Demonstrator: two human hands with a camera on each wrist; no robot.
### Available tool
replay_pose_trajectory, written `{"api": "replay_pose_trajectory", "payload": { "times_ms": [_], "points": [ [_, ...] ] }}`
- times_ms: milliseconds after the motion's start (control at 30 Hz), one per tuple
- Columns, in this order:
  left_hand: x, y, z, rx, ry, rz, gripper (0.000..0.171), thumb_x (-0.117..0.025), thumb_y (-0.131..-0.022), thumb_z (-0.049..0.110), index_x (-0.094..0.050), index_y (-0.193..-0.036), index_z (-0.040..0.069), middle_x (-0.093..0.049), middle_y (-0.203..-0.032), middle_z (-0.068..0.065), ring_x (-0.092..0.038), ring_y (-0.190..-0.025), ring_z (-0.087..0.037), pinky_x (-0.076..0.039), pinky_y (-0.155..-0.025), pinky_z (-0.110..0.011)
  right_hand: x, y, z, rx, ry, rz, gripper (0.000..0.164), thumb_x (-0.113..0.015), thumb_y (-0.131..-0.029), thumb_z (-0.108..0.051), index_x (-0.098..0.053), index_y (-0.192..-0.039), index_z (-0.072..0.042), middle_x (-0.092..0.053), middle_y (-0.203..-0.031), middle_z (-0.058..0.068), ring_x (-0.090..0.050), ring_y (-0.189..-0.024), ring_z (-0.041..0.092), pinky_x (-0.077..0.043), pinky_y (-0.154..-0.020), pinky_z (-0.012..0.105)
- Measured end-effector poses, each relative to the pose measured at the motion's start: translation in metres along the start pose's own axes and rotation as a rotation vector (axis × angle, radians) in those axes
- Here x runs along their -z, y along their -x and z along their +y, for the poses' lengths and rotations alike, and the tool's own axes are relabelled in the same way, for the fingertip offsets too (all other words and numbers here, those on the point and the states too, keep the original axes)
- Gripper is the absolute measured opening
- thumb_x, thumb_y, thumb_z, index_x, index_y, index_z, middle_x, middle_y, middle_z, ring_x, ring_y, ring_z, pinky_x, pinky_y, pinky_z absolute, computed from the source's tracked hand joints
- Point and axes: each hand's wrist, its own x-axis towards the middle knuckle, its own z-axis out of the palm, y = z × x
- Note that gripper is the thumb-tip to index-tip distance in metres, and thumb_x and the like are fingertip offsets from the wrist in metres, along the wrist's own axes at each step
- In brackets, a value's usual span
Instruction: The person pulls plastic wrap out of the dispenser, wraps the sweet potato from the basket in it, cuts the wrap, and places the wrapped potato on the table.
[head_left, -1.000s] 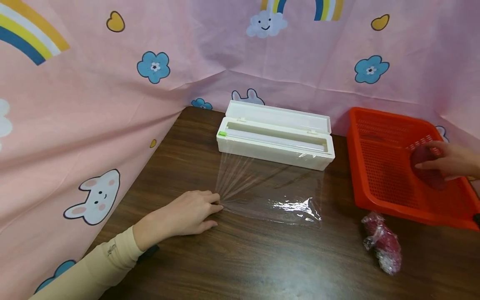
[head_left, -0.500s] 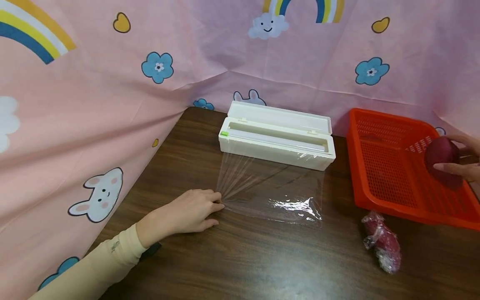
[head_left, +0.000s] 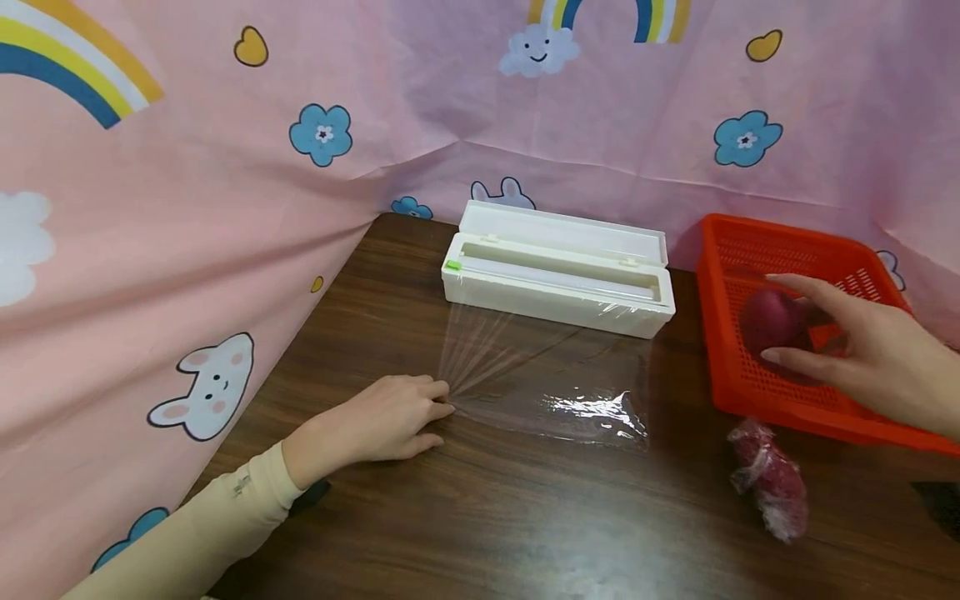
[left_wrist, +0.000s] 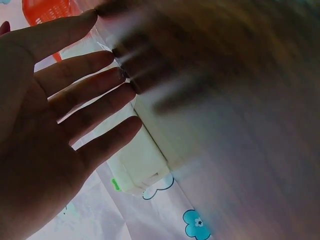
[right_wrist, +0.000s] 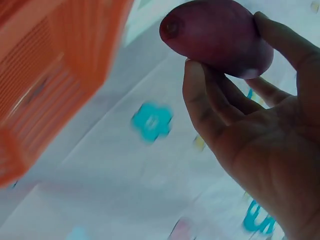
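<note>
My left hand (head_left: 393, 417) presses its fingertips on the near-left corner of a sheet of cling film (head_left: 543, 367). Creases fan out from that corner. In the left wrist view the fingers lie nearly straight, thumb spread apart. The film runs from a white dispenser box (head_left: 558, 308), whose lid is up and whose roll shows inside. On the right, my right hand (head_left: 862, 350) holds a smooth, oval, purplish-red fruit or vegetable (right_wrist: 217, 37) between thumb and fingers, over the red basket (head_left: 722, 375) in the head view.
In front of the basket, an elongated red piece wrapped in film (head_left: 776, 483) lies on the brown wooden table (head_left: 540, 517). A pink printed cloth (head_left: 420, 92) hangs behind and to the left.
My right hand first drew right with the purplish-red piece, then came left with it to the basket's near-left part. The left hand keeps its place on the film corner.
</note>
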Motion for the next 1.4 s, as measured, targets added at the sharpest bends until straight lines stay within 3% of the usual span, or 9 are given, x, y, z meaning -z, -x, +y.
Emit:
{"api": "replay_pose_trajectory", "payload": {
  "times_ms": [67,133,367,567,800,1133,1400],
  "points": [
    [-0.001,-0.001,0.000,-0.005,0.000,0.003,0.039,-0.079,-0.089,0.038,-0.078,-0.115,0.010,-0.065,-0.098,0.001,-0.058,-0.081,-0.012,-0.053,-0.067,-0.025,-0.005,-0.003,-0.015,0.029,-0.010,-0.066,0.083,-0.084,-0.085,-0.029,-0.040,-0.153,-0.012,-0.066,-0.122,0.026,-0.067,-0.096,0.039,-0.061,-0.065,0.041],
    [-0.002,-0.001,0.000,-0.001,0.002,0.002,0.039,-0.079,-0.089,0.038,-0.078,-0.115,0.010,-0.065,-0.099,0.001,-0.059,-0.082,-0.012,-0.054,-0.067,-0.025,-0.012,-0.007,-0.029,0.081,-0.024,-0.105,0.083,-0.083,-0.086,-0.035,-0.040,-0.154,-0.016,-0.065,-0.128,0.022,-0.067,-0.101,0.033,-0.062,-0.071,0.044],
    [-0.004,0.000,-0.001,0.014,0.004,-0.007,0.040,-0.079,-0.088,0.038,-0.078,-0.116,0.010,-0.065,-0.099,0.001,-0.060,-0.083,-0.012,-0.054,-0.066,-0.025,-0.040,-0.023,-0.071,0.283,-0.069,-0.156,0.074,-0.084,-0.084,-0.029,-0.048,-0.147,-0.015,-0.068,-0.122,0.009,-0.066,-0.101,0.020,-0.061,-0.080,0.038],
    [-0.005,0.000,0.000,0.008,0.004,-0.006,0.041,-0.078,-0.089,0.040,-0.077,-0.118,0.011,-0.064,-0.099,0.002,-0.059,-0.083,-0.012,-0.054,-0.067,-0.026,-0.062,-0.034,-0.091,0.387,-0.067,-0.200,0.069,-0.086,-0.083,-0.024,-0.051,-0.142,-0.014,-0.068,-0.120,0.006,-0.065,-0.104,0.018,-0.059,-0.083,0.039],
    [-0.005,0.000,0.001,0.006,0.009,-0.019,0.042,-0.077,-0.090,0.041,-0.077,-0.119,0.012,-0.064,-0.100,0.002,-0.058,-0.084,-0.012,-0.054,-0.066,-0.026,-0.081,-0.042,-0.107,0.408,-0.068,-0.255,0.065,-0.083,-0.085,-0.021,-0.053,-0.142,-0.013,-0.067,-0.114,0.004,-0.064,-0.098,0.016,-0.058,-0.080,0.035],
    [-0.005,-0.001,0.000,0.008,0.009,-0.014,0.042,-0.077,-0.090,0.042,-0.077,-0.119,0.012,-0.064,-0.100,0.002,-0.059,-0.084,-0.011,-0.054,-0.068,-0.026,-0.110,-0.054,-0.130,0.477,-0.016,-0.304,0.065,-0.081,-0.087,-0.026,-0.052,-0.143,-0.011,-0.065,-0.122,0.005,-0.065,-0.103,0.019,-0.057,-0.085,0.038],
    [-0.003,0.000,-0.001,0.016,0.007,-0.017,0.042,-0.077,-0.090,0.042,-0.077,-0.119,0.012,-0.064,-0.101,0.002,-0.059,-0.084,-0.011,-0.054,-0.067,-0.025,-0.127,-0.058,-0.136,0.465,0.000,-0.372,0.063,-0.079,-0.088,-0.027,-0.052,-0.143,-0.010,-0.065,-0.119,0.009,-0.065,-0.098,0.021,-0.057,-0.084,0.041]
  ]
}}
